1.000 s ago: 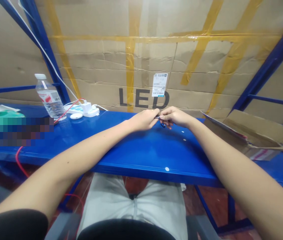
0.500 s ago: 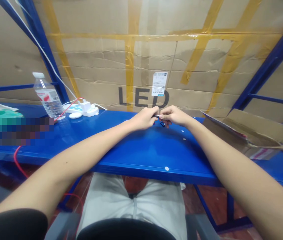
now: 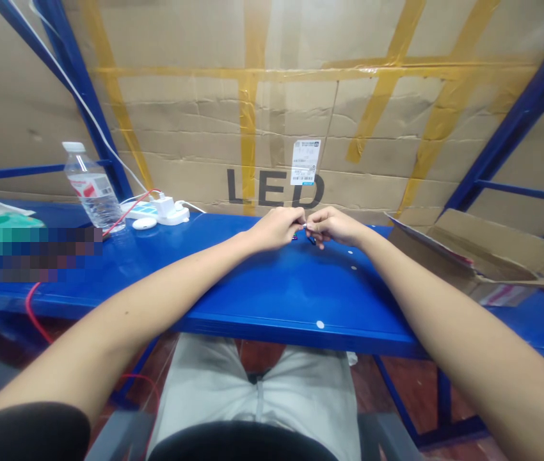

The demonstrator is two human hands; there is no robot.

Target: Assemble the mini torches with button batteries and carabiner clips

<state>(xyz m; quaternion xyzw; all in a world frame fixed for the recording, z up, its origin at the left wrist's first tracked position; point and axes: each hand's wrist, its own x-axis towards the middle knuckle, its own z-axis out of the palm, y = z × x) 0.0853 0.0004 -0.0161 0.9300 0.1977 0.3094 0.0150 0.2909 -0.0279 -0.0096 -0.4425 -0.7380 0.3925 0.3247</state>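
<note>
My left hand [image 3: 279, 228] and my right hand [image 3: 333, 225] meet above the far part of the blue table [image 3: 262, 282]. Both are closed in a pinch, fingertips almost touching. Between them shows a small whitish piece [image 3: 305, 225], too small to name; the right fingertips press on it. A dark, loop-like bit [image 3: 311, 241] hangs under my right fingers. Below my left fingertips a tiny coloured item [image 3: 295, 237] is visible, and whether it is held or lies on the table I cannot tell. What sits inside the left pinch is hidden by the fingers.
On the left stand a water bottle [image 3: 92, 192], a white power strip with plugs [image 3: 171, 211], a round white case [image 3: 144, 223] and a green tissue pack [image 3: 0, 230]. An open cardboard box [image 3: 488, 256] lies on the right. A large cardboard sheet [image 3: 180, 128] backs the table.
My hands have come slightly closer together, and less of the whitish piece shows between the fingertips. The dark loop-like bit has shifted a little. Everything else stays in place.
</note>
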